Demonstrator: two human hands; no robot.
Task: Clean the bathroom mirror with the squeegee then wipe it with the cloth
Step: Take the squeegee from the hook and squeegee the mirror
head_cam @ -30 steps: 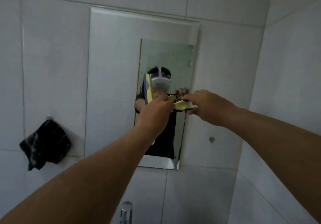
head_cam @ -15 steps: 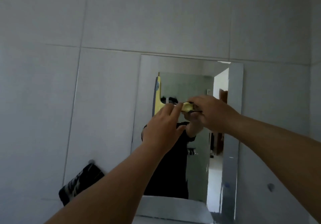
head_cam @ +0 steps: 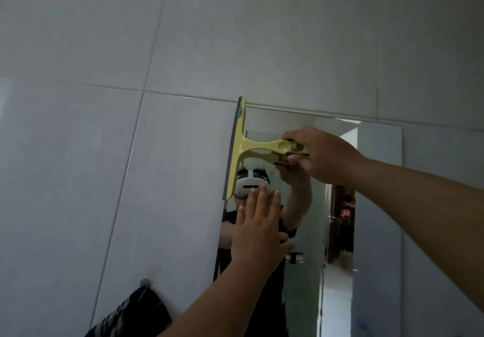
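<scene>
The yellow squeegee [head_cam: 242,151] stands with its blade upright along the top left edge of the mirror [head_cam: 377,205]. My right hand [head_cam: 318,154] grips the end of its handle, which points right. My left hand [head_cam: 258,228] is flat with straight fingers against the glass below the squeegee, holding nothing. The dark striped cloth [head_cam: 133,315] hangs from a wall hook [head_cam: 145,281] at the lower left, apart from both hands.
Pale grey wall tiles [head_cam: 104,153] surround the mirror on the left and above. The mirror reflects a person in dark clothes and an open doorway behind.
My left hand has let go of the squeegee and dropped flat onto the glass. My right hand has carried the squeegee up to the mirror's top left corner. The view has tilted upward.
</scene>
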